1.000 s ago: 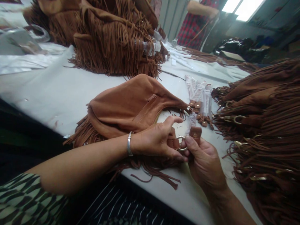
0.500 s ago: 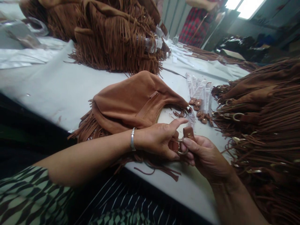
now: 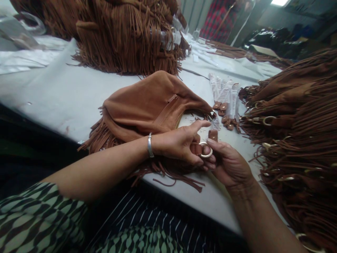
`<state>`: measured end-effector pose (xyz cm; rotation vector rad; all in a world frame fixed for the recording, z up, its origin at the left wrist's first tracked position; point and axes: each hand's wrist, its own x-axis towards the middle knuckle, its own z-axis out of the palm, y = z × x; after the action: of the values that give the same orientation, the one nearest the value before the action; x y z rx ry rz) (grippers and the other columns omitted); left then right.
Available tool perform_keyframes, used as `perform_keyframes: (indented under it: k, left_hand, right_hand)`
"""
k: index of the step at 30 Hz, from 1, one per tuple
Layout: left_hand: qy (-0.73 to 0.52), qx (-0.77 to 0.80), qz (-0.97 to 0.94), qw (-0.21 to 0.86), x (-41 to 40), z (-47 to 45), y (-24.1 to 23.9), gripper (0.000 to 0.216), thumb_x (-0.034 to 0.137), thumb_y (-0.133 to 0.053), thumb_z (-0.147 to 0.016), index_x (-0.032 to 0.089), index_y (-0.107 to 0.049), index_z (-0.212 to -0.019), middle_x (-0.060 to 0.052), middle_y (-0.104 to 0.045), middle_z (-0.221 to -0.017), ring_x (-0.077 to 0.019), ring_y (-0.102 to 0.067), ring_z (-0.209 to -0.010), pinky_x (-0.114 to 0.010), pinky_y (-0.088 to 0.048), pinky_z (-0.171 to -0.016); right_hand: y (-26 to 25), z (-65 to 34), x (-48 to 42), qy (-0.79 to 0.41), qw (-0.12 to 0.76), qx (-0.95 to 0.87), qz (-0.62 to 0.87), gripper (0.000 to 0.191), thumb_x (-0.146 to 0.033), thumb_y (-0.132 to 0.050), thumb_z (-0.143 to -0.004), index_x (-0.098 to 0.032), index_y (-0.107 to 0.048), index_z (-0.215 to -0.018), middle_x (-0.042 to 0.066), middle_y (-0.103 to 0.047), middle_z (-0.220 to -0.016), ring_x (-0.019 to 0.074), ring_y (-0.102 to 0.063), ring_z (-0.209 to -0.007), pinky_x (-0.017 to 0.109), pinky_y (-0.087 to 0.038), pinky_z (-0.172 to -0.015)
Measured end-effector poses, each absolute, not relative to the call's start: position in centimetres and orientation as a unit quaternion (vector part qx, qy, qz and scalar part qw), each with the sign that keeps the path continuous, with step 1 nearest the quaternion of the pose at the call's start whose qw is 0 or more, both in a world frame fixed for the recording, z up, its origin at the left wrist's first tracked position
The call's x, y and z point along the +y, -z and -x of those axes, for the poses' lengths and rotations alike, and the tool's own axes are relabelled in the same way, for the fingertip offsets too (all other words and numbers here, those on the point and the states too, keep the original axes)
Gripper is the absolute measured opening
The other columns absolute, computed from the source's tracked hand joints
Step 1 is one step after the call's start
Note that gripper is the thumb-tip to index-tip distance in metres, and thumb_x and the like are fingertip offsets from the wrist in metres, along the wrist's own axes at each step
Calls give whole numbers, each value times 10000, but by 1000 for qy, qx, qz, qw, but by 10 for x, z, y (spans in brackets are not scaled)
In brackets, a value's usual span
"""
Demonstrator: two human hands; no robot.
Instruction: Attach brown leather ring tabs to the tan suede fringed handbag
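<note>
A brown suede fringed bag (image 3: 147,109) lies on the pale table (image 3: 60,102) in front of me. My left hand (image 3: 181,144) pinches the bag's strap tab with its metal ring (image 3: 205,150), forefinger stretched out above. My right hand (image 3: 229,163) is closed on a small brown leather tab (image 3: 213,135), held against the ring. A silver bangle sits on my left wrist.
A heap of fringed bags (image 3: 126,35) stands at the back. Another pile with metal rings (image 3: 297,130) fills the right side. Wrapped strap pieces (image 3: 225,102) lie beyond my hands. A person in a red plaid garment (image 3: 221,21) stands far behind.
Both hands have risen slightly toward the bag, and the leather tab has come closer to the ring. The view has tipped downward.
</note>
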<state>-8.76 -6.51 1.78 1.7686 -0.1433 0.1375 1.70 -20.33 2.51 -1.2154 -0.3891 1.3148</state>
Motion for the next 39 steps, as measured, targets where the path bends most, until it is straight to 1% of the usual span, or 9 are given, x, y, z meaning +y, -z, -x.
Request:
perform_keyframes:
  k: [5, 13, 18, 22, 25, 29, 31, 35, 39]
  left_hand:
    - [-38, -64, -781, 619, -64, 88, -20, 884, 125, -690, -655, 112, -161, -1363, -46, -628, -879, -195, -638, -831, -322, -513, -745]
    - [-27, -67, -783, 618, -66, 87, -20, 933, 117, -702, -643, 98, -139, -1386, -70, -647, -915, -193, -636, -833, -314, -503, -764]
    - [-19, -69, -774, 630, -66, 86, -19, 981, 111, -698, -643, 66, -84, -1406, -90, -648, -914, -195, -642, -809, -300, -508, -718]
    - [-34, -73, -796, 600, -65, 86, -17, 982, 137, -712, -635, 97, -113, -1412, -55, -643, -891, -193, -637, -817, -314, -502, -751]
    - [-53, -89, -808, 579, -65, 85, -15, 993, 154, -722, -624, 95, -123, -1413, -69, -631, -953, -196, -620, -895, -312, -483, -814]
    - [-62, -92, -836, 538, -64, 84, -12, 1038, 171, -738, -590, 103, -120, -1421, -102, -589, -1082, -204, -593, -955, -314, -467, -835]
    - [-64, -83, -836, 538, -64, 84, -12, 1052, 188, -750, -587, 103, -114, -1420, -97, -600, -1056, -199, -603, -912, -314, -475, -803]
    - [-46, -54, -822, 565, -67, 88, -16, 1022, 224, -736, -644, 98, -64, -1403, -36, -634, -849, -145, -606, -674, -260, -482, -629]
    - [-98, -37, -853, 510, -70, 93, -19, 722, 291, -747, -633, 112, -326, -1192, -38, -607, -836, -143, -579, -700, -240, -460, -612]
  right_hand:
    - [-28, -15, -200, -551, 609, -152, 550, 335, -433, -680, -735, -163, -581, -562, -56, -429, -410, 66, -386, -336, 185, -366, -351]
    - [-24, -19, -198, -577, 588, -173, 540, 334, -413, -723, -696, -139, -600, -551, -44, -456, -400, 65, -400, -320, 176, -373, -328]
    - [-22, -21, -199, -584, 587, -171, 533, 321, -415, -699, -727, -136, -607, -595, -38, -488, -442, 63, -399, -329, 183, -384, -334]
    - [-23, -21, -199, -597, 566, -191, 536, 411, -483, -636, -769, -139, -580, -553, -36, -443, -397, 71, -384, -329, 190, -368, -344]
    - [-24, -24, -198, -619, 547, -199, 527, 419, -493, -631, -772, -140, -568, -556, -54, -403, -397, 59, -356, -326, 180, -350, -343]
    - [-26, -30, -198, -639, 484, -233, 550, 354, -412, -711, -711, -128, -576, -547, -59, -400, -381, 43, -327, -304, 155, -263, -301]
    - [-26, -28, -199, -595, 483, -259, 588, 322, -381, -728, -695, -122, -591, -560, -38, -456, -408, 42, -338, -315, 154, -235, -291]
    - [-25, -12, -206, -436, 578, -246, 645, 336, -398, -740, -682, -139, -566, -557, -27, -508, -458, 55, -400, -345, 165, -297, -309]
    - [-19, 4, -215, -337, 631, -212, 665, 304, -387, -741, -697, -150, -580, -594, -33, -521, -496, 60, -417, -363, 177, -333, -329]
